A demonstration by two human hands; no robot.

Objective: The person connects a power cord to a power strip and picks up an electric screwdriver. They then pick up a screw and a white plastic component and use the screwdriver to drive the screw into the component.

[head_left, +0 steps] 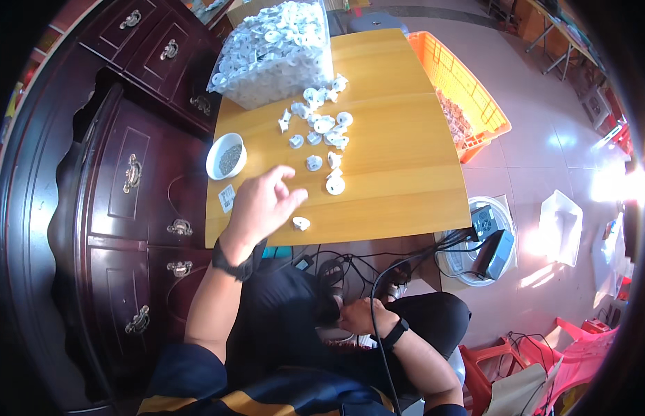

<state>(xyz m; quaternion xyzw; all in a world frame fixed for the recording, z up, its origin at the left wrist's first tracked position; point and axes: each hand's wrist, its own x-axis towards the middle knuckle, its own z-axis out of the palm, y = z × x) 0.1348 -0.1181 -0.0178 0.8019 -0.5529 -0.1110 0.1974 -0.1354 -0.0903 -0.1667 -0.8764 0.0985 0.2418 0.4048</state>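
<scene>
My left hand (261,202) hovers over the near edge of a wooden table (399,173), fingers spread, holding nothing. A small white plastic part (301,223) lies just right of its fingertips. More white parts (321,125) are scattered across the table's middle. My right hand (360,315) is down on my lap under the table, fingers curled; I cannot tell whether it grips anything. Both wrists wear dark bands.
A clear bag full of white parts (274,52) sits at the table's far end. A white bowl of small dark bits (226,157) stands at the left edge. Dark wooden drawers (135,180) stand left; an orange crate (461,90) right; cables and a white bucket (489,243) on the floor.
</scene>
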